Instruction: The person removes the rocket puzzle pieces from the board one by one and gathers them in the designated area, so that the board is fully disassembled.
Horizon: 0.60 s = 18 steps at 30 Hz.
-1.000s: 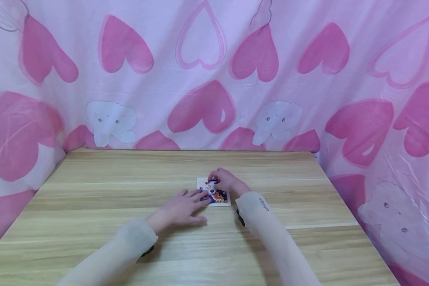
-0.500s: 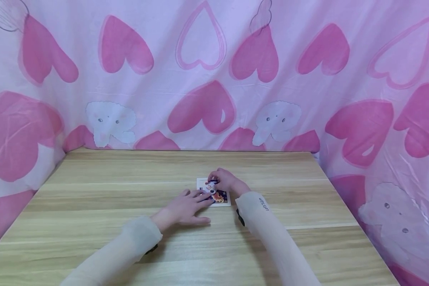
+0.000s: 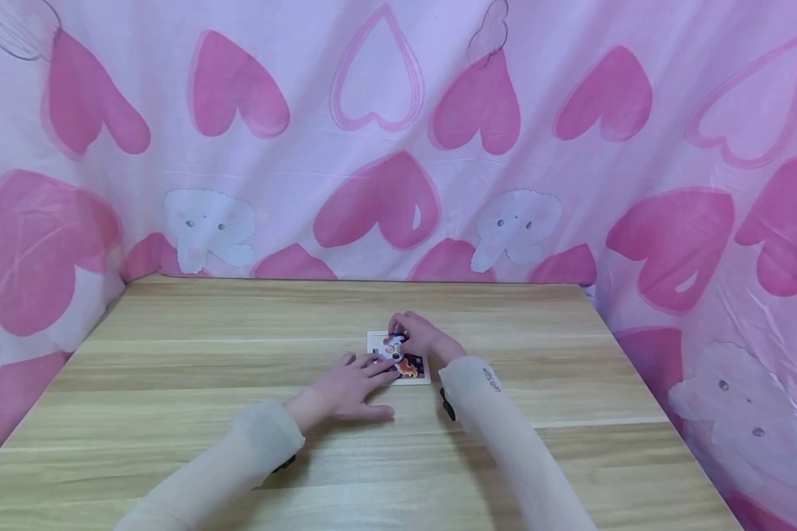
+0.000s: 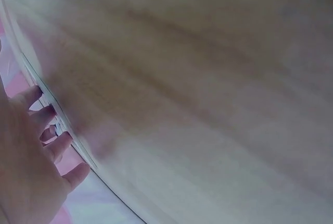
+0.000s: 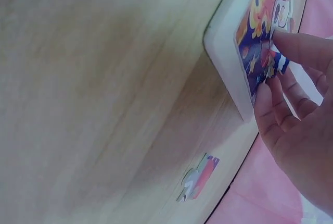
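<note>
A small jigsaw puzzle with a white-rimmed tray (image 3: pixel 377 338) lies on the table, its picture dark blue and orange with a white figure. My right hand (image 3: pixel 421 338) pinches a puzzle piece (image 5: pixel 278 63), dark blue with stars and a bit of white, between thumb and fingers. That piece sits tilted over the picture in the right wrist view. My left hand (image 3: pixel 352 387) lies with fingers spread and straight, fingertips on the near left part of the puzzle. In the left wrist view the left-hand fingers (image 4: pixel 62 143) overlap the tray's edge.
Another loose puzzle piece (image 5: pixel 200 177) lies on the table beside the tray in the right wrist view; in the head view it is not visible. The wooden table (image 3: pixel 173 413) meets a pink heart-print curtain (image 3: pixel 372 199) at the back and sides.
My left hand has slid slightly to the right, its fingers further over the puzzle. The right hand stays in nearly the same place, still pinching the piece.
</note>
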Each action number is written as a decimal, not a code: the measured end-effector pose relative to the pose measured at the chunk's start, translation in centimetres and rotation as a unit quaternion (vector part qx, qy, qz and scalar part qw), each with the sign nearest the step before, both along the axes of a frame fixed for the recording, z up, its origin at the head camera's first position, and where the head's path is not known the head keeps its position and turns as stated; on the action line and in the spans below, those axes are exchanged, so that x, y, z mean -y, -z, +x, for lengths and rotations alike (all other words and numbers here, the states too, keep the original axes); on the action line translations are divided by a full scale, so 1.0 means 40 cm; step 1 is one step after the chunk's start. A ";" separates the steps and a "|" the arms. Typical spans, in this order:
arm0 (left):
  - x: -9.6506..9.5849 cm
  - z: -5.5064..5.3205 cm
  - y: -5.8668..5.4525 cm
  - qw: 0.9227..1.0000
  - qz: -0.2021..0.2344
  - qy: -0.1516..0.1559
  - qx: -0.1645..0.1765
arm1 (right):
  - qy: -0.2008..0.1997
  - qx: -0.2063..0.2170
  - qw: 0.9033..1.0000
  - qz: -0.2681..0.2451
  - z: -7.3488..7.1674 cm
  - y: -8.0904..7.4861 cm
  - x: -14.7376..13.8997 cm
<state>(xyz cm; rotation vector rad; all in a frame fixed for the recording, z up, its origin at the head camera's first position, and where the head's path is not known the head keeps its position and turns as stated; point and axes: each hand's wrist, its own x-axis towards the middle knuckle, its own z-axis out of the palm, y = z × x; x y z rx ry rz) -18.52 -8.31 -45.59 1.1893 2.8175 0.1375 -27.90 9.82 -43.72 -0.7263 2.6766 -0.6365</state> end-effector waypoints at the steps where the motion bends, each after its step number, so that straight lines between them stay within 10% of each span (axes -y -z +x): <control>1: -0.001 0.000 0.000 1.000 0.000 0.001 -0.003 | -0.005 -0.007 1.000 -0.003 0.000 0.002 -0.001; 18: -0.001 0.001 0.000 1.000 -0.001 0.000 -0.007 | -0.017 -0.058 0.988 -0.140 0.006 -0.008 -0.057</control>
